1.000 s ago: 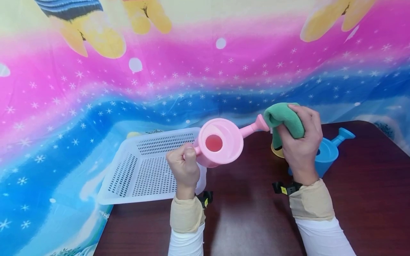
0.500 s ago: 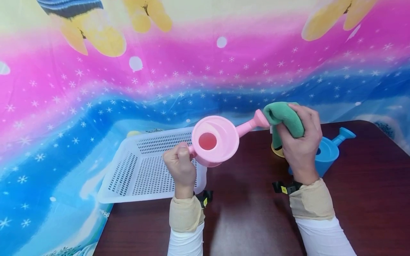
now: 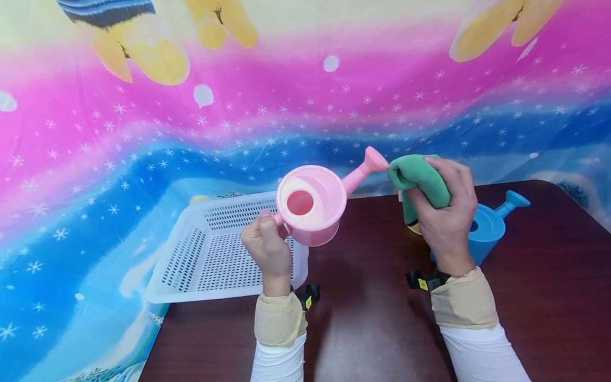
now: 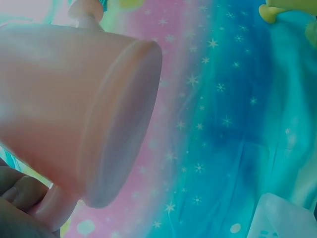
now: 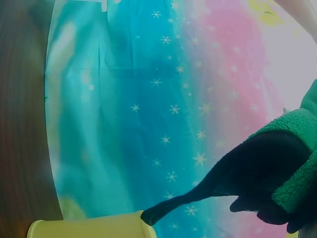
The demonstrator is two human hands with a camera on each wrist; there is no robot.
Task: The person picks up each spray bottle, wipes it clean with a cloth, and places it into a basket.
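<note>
My left hand (image 3: 268, 249) grips the handle of a pink watering can (image 3: 317, 225), which is held up over the table with its open top tilted toward me. In the left wrist view the pink can (image 4: 59, 99) shows its side and base, with fingers (image 4: 22, 191) curled round the handle. The can's spout points up and right. A folded green towel (image 3: 425, 178) is pinched in my right hand (image 3: 451, 217), its rolled edge right at the rim of the spout head. A loose end of the towel (image 5: 223, 173) hangs down in the right wrist view.
A white perforated basket (image 3: 186, 294) stands at the left on the dark wooden table (image 3: 372, 318). Right of my right hand stands a blue watering can (image 3: 489, 228). A yellow container (image 5: 94, 228), mostly hidden in the head view, stands behind the towel. A printed cloth (image 3: 286, 95) hangs behind.
The pink watering can has moved left and slightly up, and its spout has swung upward, away from the towel. The right hand and towel have shifted slightly left.
</note>
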